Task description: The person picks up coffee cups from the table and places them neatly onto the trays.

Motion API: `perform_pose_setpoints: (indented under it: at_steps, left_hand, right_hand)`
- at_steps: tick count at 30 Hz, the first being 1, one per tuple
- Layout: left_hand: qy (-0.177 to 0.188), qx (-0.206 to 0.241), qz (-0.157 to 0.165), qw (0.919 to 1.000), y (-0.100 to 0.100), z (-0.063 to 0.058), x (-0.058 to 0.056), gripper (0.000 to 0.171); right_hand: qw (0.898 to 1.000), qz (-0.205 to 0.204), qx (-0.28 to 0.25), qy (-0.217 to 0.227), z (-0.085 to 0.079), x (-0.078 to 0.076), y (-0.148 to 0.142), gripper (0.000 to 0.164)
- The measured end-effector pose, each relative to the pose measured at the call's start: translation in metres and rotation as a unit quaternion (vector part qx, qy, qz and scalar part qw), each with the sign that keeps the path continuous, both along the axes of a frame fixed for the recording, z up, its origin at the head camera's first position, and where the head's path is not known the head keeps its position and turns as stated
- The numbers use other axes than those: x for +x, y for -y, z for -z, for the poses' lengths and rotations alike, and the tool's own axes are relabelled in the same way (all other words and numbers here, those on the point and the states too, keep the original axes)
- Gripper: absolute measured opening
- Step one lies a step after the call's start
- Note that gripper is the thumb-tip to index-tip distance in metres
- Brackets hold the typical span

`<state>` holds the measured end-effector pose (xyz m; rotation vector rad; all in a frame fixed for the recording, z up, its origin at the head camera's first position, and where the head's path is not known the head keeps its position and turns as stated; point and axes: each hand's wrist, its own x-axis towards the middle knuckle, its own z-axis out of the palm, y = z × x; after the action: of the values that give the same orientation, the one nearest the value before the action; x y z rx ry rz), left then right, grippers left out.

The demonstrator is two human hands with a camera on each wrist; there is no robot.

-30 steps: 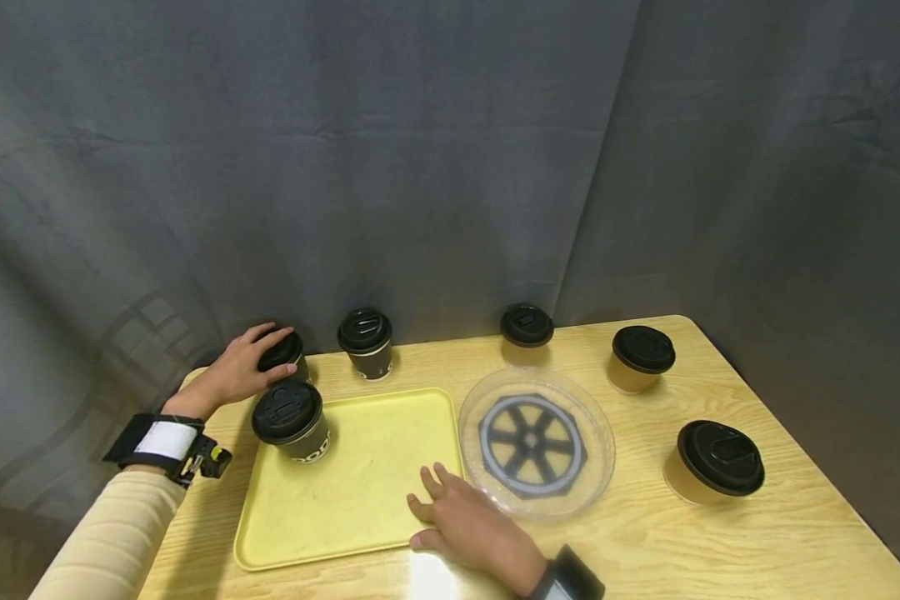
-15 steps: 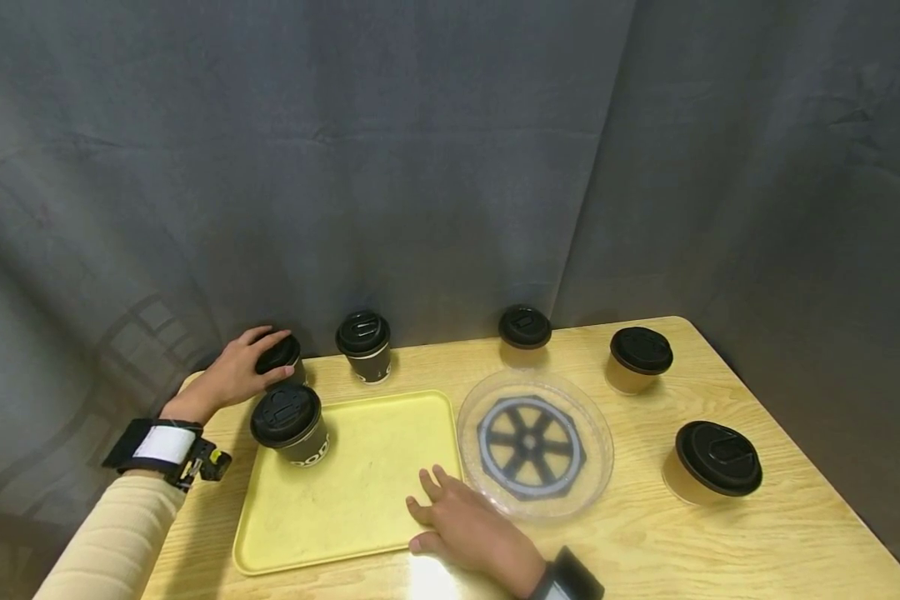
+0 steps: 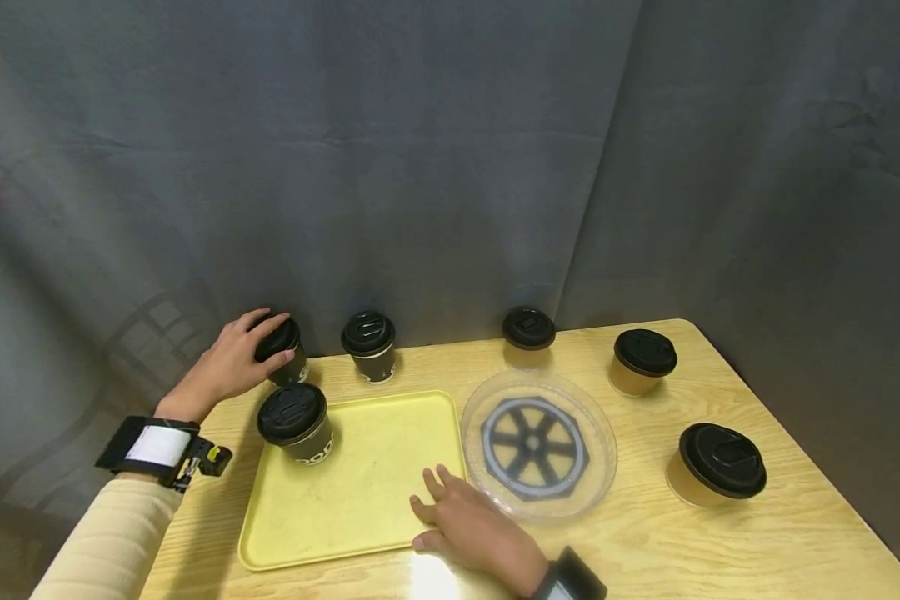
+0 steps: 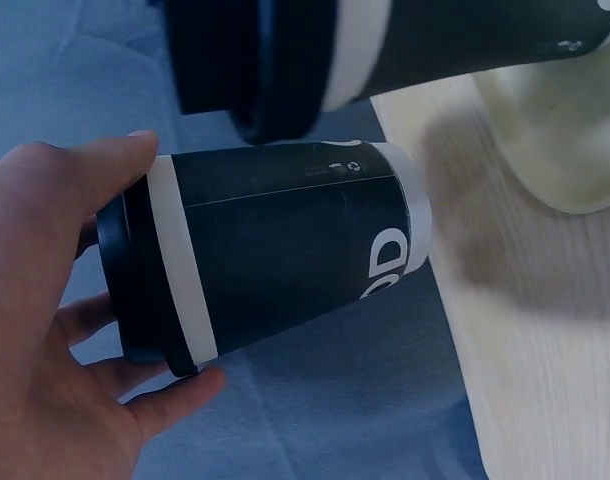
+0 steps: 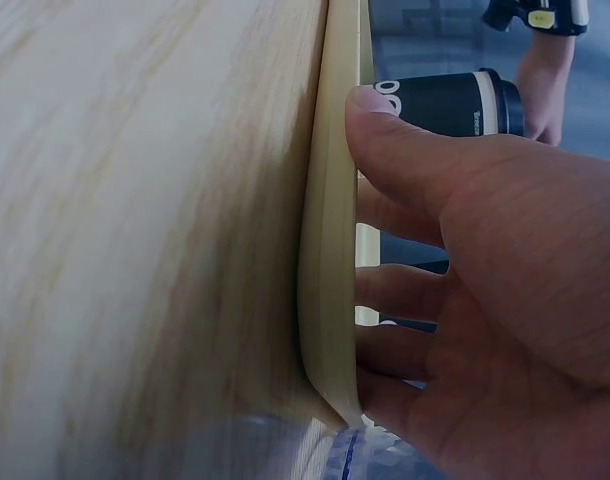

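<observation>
At the back left of the table, my left hand (image 3: pixel 228 364) grips a dark paper coffee cup (image 3: pixel 291 367) by its black lid. In the left wrist view the thumb and fingers curl round the lid (image 4: pixel 140 270), and the cup's body (image 4: pixel 285 245) shows below it. A second dark lidded cup (image 3: pixel 307 437) stands just in front, on the far left part of a yellow tray (image 3: pixel 375 475). My right hand (image 3: pixel 476 529) rests at the tray's near right corner with its fingers spread. In the right wrist view the thumb lies at the tray's rim (image 5: pixel 330 250).
Another dark cup (image 3: pixel 375 362) stands behind the tray. Right of the tray lies a round clear plastic dish (image 3: pixel 603 467) with a dark wheel-like pattern. Brown cups with black lids stand at the back (image 3: pixel 528 354), back right (image 3: pixel 633 379) and right (image 3: pixel 690 483). A grey curtain (image 3: pixel 450 167) hangs behind the table.
The left hand and the cup it grips have risen slightly; more of the cup's side shows above the cup in front. The right hand and the tray stay in place.
</observation>
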<state>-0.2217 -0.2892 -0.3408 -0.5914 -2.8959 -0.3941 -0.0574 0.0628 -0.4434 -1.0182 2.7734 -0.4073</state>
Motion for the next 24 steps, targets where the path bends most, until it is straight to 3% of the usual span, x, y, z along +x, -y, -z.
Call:
perform_pose_setpoints:
  at_steps: [24]
  left_hand:
    - [-0.054,0.013,0.003,0.9985,-0.014,-0.036,0.016,0.061]
  right_hand:
    - [1.000,0.001,-0.002,-0.004,0.004,-0.002,0.000,0.054]
